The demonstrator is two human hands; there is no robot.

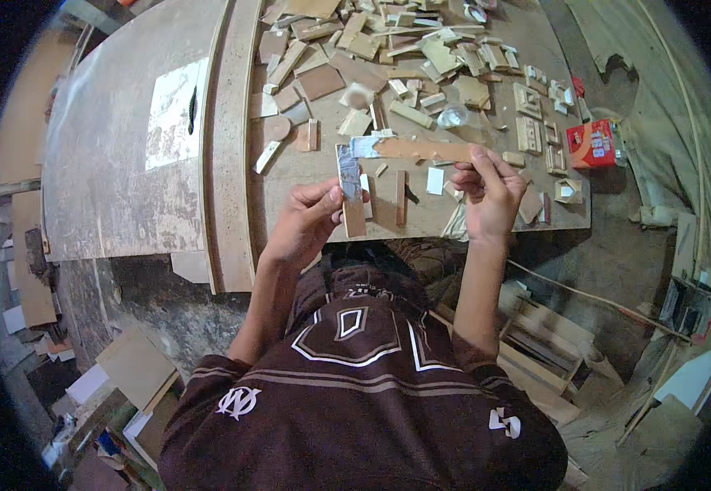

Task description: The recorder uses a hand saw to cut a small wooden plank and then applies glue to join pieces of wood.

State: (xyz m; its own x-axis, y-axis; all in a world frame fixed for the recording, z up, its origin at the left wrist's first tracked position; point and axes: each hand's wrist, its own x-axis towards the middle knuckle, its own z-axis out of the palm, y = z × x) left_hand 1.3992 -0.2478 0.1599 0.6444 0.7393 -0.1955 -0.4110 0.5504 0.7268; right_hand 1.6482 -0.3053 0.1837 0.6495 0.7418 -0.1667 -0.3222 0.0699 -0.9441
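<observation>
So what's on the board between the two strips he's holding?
In the head view, between the upright strip in the left hand and the level strip in the right hand, a narrow wooden slat and small offcuts lie on the board.

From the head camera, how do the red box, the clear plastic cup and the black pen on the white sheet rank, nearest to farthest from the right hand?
From the right hand:
1. Clear plastic cup, just above it among the wood offcuts.
2. Red box, to its right at the board's edge.
3. Black pen, far left on the white sheet.
</observation>
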